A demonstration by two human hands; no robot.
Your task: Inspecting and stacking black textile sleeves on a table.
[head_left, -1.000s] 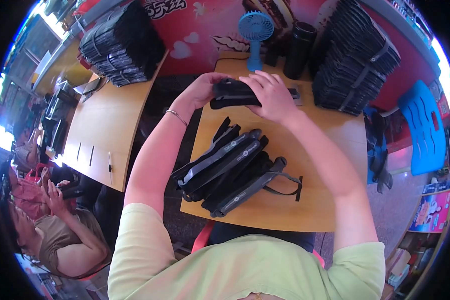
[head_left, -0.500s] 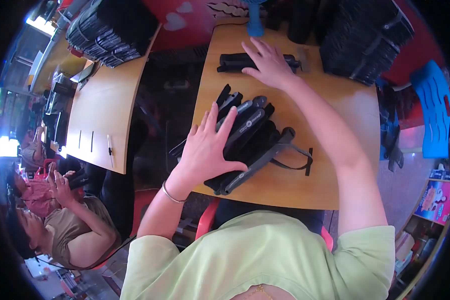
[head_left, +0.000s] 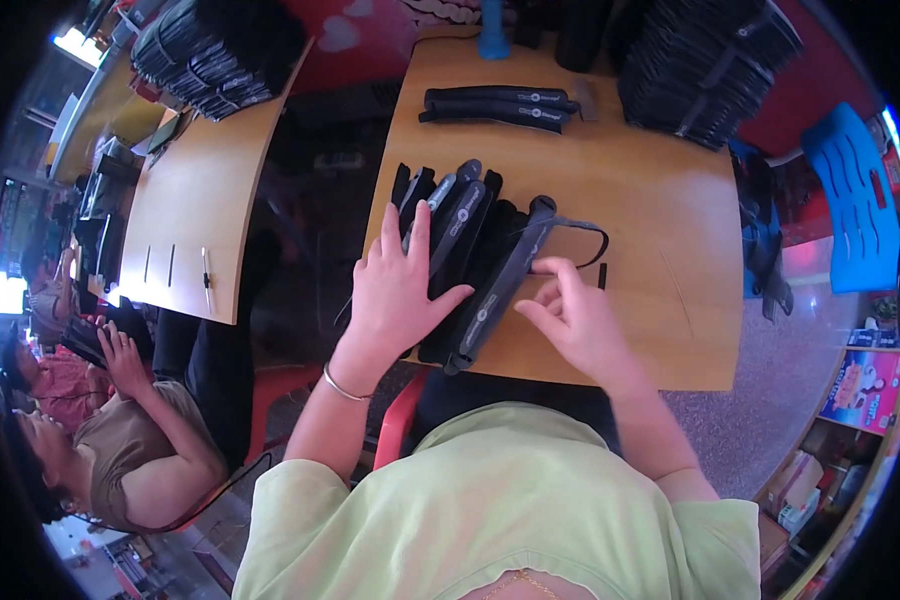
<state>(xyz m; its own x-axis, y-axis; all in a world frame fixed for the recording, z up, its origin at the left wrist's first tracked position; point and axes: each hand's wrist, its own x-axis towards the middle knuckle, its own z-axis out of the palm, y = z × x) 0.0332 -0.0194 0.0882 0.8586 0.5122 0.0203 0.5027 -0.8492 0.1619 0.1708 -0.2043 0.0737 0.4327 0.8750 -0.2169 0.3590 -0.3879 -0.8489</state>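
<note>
A pile of long, folded black fabric bundles (head_left: 465,215) with pale printing lies across the front left of my table. My left hand (head_left: 395,290) rests on its left side, palm down with fingers spread. The rightmost bundle (head_left: 505,285) slants along the pile's edge, a thin black strap (head_left: 598,235) looping out from its upper end. Close to that bundle's right side is my right hand (head_left: 575,320), thumb and forefinger apart and the other fingers curled, with nothing visible between them. Farther back, more folded bundles (head_left: 495,105) lie side by side.
Tall stacks of black fabric stand at the back right (head_left: 705,75) and on the left table (head_left: 215,55). A pen (head_left: 207,280) lies on that table. A blue plastic chair (head_left: 850,200) is at the right. Co-workers sit at the left (head_left: 150,440).
My right hand has left the far bundles and come back beside the near pile, its fingers curling. My left hand stays on the pile. The whole view has shifted slightly.
</note>
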